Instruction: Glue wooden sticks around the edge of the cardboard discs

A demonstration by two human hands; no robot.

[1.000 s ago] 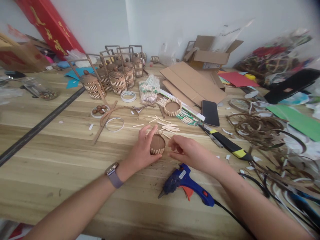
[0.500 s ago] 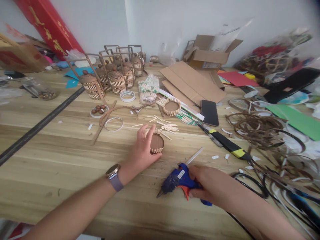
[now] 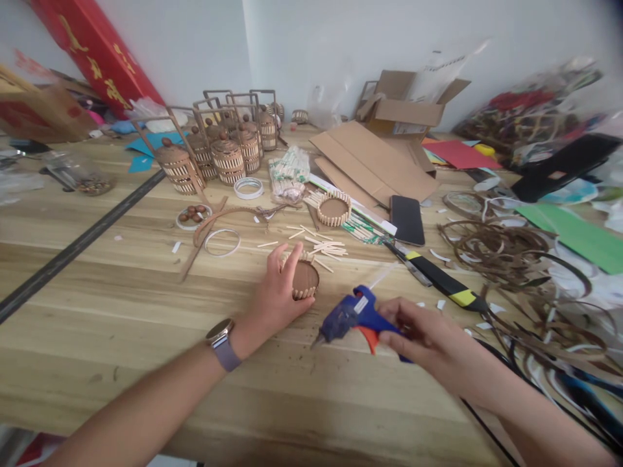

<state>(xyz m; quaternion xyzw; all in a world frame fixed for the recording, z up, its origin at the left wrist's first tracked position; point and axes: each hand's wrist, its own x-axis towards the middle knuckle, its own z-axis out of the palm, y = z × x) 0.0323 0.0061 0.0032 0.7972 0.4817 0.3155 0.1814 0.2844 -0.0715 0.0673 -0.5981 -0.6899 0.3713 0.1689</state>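
Note:
My left hand curls round the near-left side of a small round brown tray edged with short wooden sticks, which rests on the table. Thumb and fingers grip its rim. In my right hand is a blue hot glue gun with an orange trigger. Its nozzle points down and left, just in front of the tray, and a clear glue stick juts from its back. Loose wooden sticks lie behind the tray. A second stick-edged ring stands farther back.
Several finished lidded baskets with tall handles stand at the back left. A utility knife, a phone and coiled brown strips lie to the right. Flat cardboard leans near an open box.
My right hand has lifted the glue gun up and away from me, bringing its nozzle nearer the tray. My left hand and the tray have stayed put.

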